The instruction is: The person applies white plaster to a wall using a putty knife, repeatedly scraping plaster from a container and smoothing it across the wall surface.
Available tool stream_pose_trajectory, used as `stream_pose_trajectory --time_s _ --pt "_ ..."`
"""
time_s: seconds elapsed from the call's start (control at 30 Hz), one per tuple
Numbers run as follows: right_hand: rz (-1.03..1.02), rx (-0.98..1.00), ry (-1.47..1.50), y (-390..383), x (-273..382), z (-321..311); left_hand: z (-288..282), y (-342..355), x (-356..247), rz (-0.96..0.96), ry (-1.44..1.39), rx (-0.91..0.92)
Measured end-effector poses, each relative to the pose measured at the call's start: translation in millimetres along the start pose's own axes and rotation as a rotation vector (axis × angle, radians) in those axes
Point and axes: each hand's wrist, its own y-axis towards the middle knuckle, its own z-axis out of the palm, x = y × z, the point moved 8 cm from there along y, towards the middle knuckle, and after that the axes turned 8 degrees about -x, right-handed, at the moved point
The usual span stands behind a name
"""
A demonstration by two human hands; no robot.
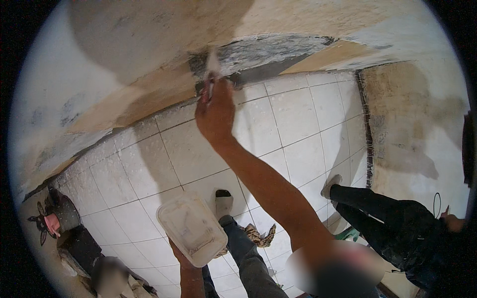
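Note:
My right hand is raised to the low part of the wall, its fingers closed round the handle of a putty knife. The blade, slightly smeared by motion, points up against the wall at the left end of a rough grey-and-white patch. Below and nearer me, my left hand holds up a whitish rectangular plastic tub from beneath. Pale residue coats the inside of the tub. Most of the left hand's fingers are hidden under it.
White floor tiles run along the wall. On the right another person in dark trousers stands near the side wall. A patterned cloth lies by my foot. At the far left are a dark pot and a pink item.

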Motion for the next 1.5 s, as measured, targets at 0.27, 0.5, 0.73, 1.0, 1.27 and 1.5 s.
stream_pose_trajectory --time_s 0.27,0.5,0.73,1.0,1.27,1.5 --pt "0.035 0.164 -0.195 -34 -18 -8 -30 -3 -24 0.049 -0.009 -0.030" --pt "-0.040 -0.343 -0.097 26 -9 -3 -54 3 -48 0.051 -0.045 -0.062" --pt "-0.141 0.246 0.000 -78 -7 39 -62 6 -59 0.027 -0.078 -0.021" --pt "0.771 -0.133 0.982 22 -94 4 -68 7 -57 0.019 -0.066 0.007" --pt "0.263 0.087 0.125 -15 11 29 -56 5 -58 0.054 -0.016 0.005" --pt "-0.333 -0.147 -0.408 -13 -63 -32 -45 7 -48 0.020 -0.029 -0.001"
